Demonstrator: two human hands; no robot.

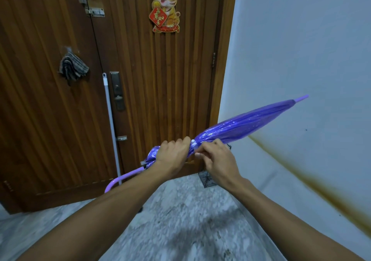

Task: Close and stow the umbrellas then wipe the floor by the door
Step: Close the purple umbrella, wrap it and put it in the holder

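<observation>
A folded purple umbrella [245, 123] is held level in front of the wooden door [170, 80], its tip pointing up and right toward the wall and its curved lilac handle [120, 179] pointing down and left. My left hand [173, 154] is wrapped around the gathered canopy near the handle end. My right hand [215, 156] pinches the umbrella's closing strap with its white snap, right beside the left hand. A striped grey cloth [73, 67] hangs on a hook on the door.
A white mop pole [112, 128] leans against the door by the lock. A black wire basket [206, 178] stands in the corner between door and white wall [301, 50], partly hidden by my right hand. The marble floor [180, 220] shows dark smudges.
</observation>
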